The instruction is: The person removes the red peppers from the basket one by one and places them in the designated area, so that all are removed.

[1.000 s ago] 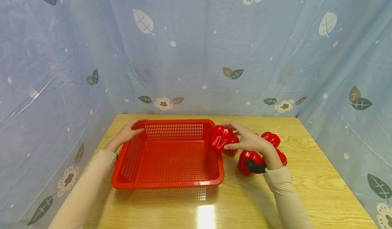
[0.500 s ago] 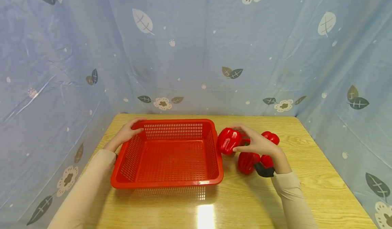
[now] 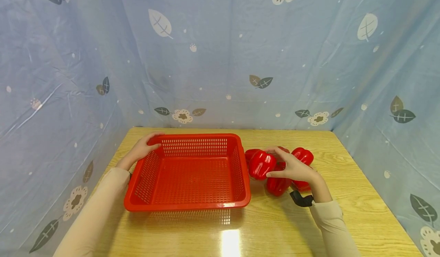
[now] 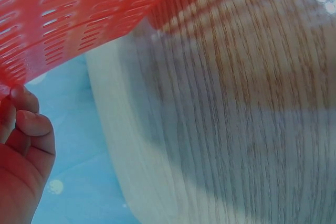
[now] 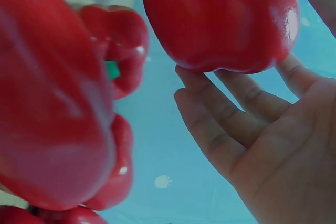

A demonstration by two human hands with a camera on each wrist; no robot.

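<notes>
A red slotted plastic basket [image 3: 187, 208] sits on the left part of the table, its inside bare. My left hand [image 3: 139, 152] grips its far left corner, with the thumb inside the rim; in the left wrist view the curled fingers [image 4: 35, 124] touch the basket's outer wall. Just right of the basket, my right hand [image 3: 293, 169] holds a red bell pepper [image 3: 262, 166] between thumb and fingertips. That same pepper [image 5: 223, 19] appears at the top of the right wrist view. More red bell peppers [image 3: 276, 187] lie around and under this hand, partly hidden by it.
Another pepper [image 3: 251, 153] is behind the held one, close to the basket's right wall. To the right of the hand lies a further pepper [image 3: 303, 155]. The wooden table [image 3: 361, 211] meets a patterned blue curtain [image 3: 206, 58] at the back and sides.
My right hand has moved right and toward me with the pepper, from the basket's right rim to above the other peppers. My left hand and the basket have stayed put.
</notes>
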